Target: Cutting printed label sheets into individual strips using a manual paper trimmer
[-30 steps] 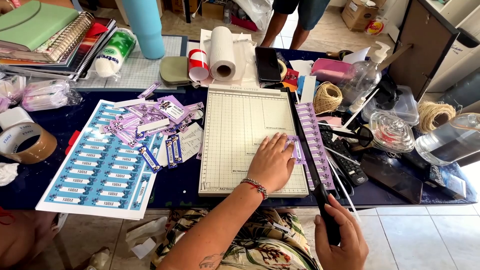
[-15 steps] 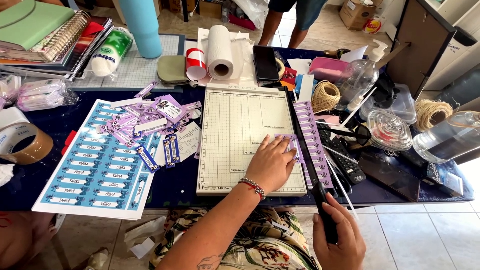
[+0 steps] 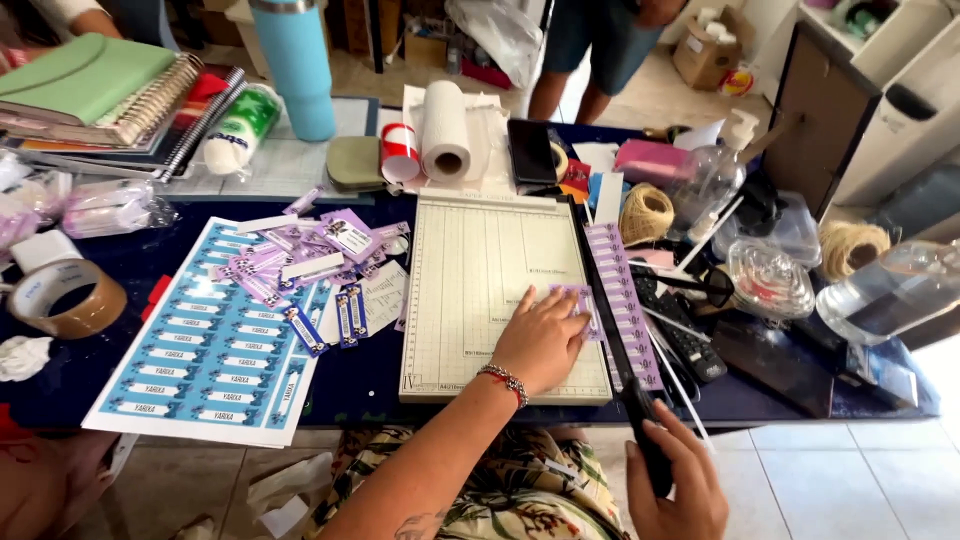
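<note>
The left hand [image 3: 540,340] lies flat on the paper cutter [image 3: 480,290], fingers [image 3: 572,318] spread, pressing a purple label strip [image 3: 582,305] against the blade edge. The right hand [image 3: 680,480] grips the cutter's black handle [image 3: 645,440], fingers wrapped around it, at the table's near edge. A longer purple strip [image 3: 622,300] lies just right of the blade. A blue label sheet [image 3: 200,350] rests well left.

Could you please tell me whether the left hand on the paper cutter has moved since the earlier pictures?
No. The left hand stays flat on the purple strip, at the same spot against the paper cutter grid.
</note>
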